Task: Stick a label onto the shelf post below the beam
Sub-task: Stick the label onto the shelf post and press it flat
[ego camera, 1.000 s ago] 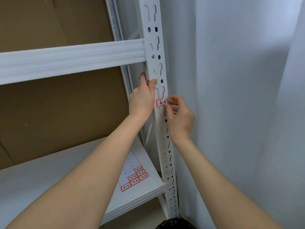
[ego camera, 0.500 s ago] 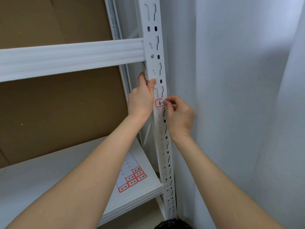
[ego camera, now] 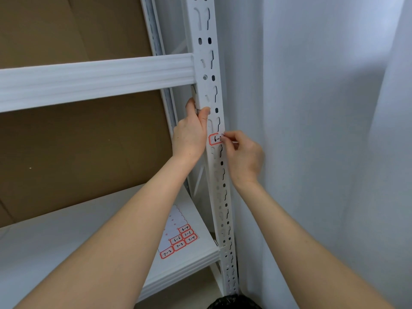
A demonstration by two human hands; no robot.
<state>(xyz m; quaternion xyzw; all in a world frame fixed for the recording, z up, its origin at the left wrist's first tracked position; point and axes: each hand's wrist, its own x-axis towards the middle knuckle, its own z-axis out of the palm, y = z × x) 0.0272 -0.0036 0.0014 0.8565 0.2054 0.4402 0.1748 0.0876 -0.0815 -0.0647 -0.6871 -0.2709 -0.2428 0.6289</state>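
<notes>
Both forearms reach up to the white shelf post point(ego camera: 219, 170). The left hand point(ego camera: 189, 137) wraps the post's left edge just under the beam point(ego camera: 95, 80), its grip closed on the post, thumb pointing up. The right hand point(ego camera: 244, 157) pinches the right end of the red-bordered label point(ego camera: 214, 139), which lies against the post's face between the two grips.

The scene is evenly and softly lit. A faint shadow is cast on the wall point(ego camera: 312, 130) at right. Straight lines are bowed toward the edges; slight softness is seen throughout.
</notes>
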